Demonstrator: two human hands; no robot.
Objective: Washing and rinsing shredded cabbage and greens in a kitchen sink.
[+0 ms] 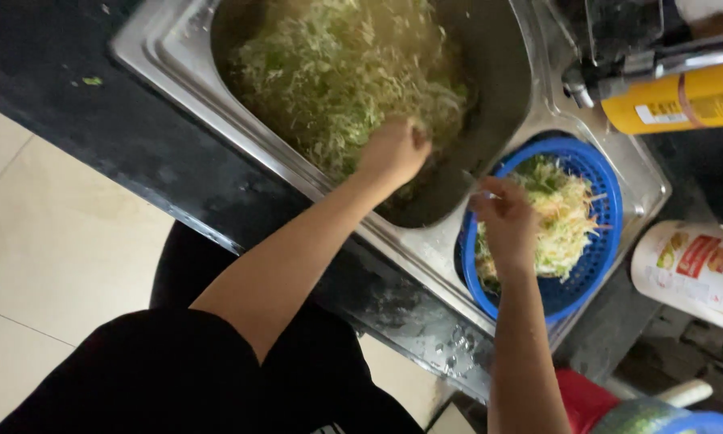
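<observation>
Both hands work: left hand [393, 149] closed in shredded cabbage [337, 72]; right hand [504, 221], fingers loosely curled and empty, hovers over the nearer blue colander [594, 265].

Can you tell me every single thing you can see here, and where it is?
Sink: one, shiny metal, set in the counter, upper middle.
Shredded vegetables in water: one big heap, green and pale, filling the sink.
Colander basket: one, blue, plastic, right of the sink basin.
Shredded mix: one pile, white with orange and green bits, in the blue basket.
Counter: one, black, around the sink.
Bottle: one, yellow, lying at top right.
Packet: one, white with red, right edge.
Floor: pale tiles, left.
Left hand: in the sink, on the green shreds.
Right hand: over the blue basket, fingers pinched at the shredded mix.
</observation>
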